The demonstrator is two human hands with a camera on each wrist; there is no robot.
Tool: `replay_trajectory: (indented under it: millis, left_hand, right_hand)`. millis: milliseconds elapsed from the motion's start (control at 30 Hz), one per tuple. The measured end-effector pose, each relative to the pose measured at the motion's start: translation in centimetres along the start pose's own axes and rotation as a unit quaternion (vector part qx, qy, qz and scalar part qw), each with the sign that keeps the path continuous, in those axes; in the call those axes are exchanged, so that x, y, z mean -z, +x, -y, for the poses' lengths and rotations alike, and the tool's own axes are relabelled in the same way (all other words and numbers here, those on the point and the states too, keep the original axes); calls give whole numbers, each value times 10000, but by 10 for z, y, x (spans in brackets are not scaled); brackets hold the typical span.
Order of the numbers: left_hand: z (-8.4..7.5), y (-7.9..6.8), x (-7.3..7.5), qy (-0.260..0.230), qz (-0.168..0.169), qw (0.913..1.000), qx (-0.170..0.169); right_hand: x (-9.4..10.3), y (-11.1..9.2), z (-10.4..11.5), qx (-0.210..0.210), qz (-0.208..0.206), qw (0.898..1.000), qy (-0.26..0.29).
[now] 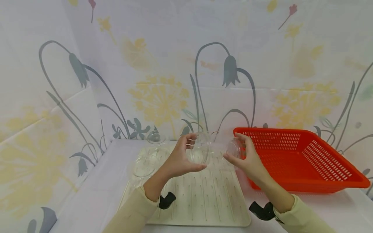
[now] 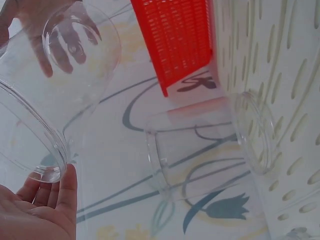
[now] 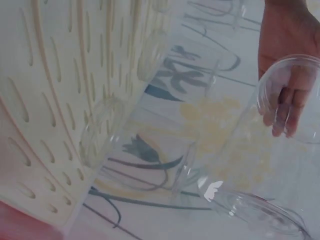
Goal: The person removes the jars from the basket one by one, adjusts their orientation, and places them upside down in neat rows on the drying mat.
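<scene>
Both hands hold a clear plastic cup (image 1: 200, 151) on its side above the ridged cream tray (image 1: 204, 197). My left hand (image 1: 182, 159) grips its wide rim, thumb below and fingers above. At the other end, my right hand (image 1: 248, 158) grips the round base between thumb and fingers. In the left wrist view, the right hand (image 2: 55, 32) shows through the clear plastic. Other clear cups (image 1: 144, 166) stand at the tray's left side; one such cup (image 2: 200, 150) appears in the left wrist view and another cup (image 3: 145, 160) in the right wrist view.
A red perforated basket (image 1: 303, 187) stands right of the tray, close to the right hand. Behind everything hangs a flower-printed cloth (image 1: 186, 64). White cloth (image 1: 87, 191) covers the table.
</scene>
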State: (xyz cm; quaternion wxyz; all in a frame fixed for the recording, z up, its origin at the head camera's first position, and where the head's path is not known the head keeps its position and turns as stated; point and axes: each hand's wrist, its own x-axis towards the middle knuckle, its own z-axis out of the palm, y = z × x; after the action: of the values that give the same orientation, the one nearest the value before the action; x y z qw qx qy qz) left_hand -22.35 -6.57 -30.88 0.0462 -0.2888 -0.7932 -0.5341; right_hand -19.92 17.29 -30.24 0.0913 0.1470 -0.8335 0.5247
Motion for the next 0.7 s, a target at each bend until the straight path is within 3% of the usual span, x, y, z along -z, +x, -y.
replay_trajectory:
  millis: [300, 500, 700]
  left_hand:
    - [0, 3, 2, -217, -359, 9988, -236]
    - [1, 4, 1, -403, -561, 9965, -466]
    - [1, 3, 1, -461, -556, 9960, -521]
  right_hand:
    - [-6, -5, -9, -209, 271, 9953, 908]
    - [-12, -7, -15, -239, 502, 9942, 918]
    - [-14, -7, -14, -57, 390, 9931, 1100]
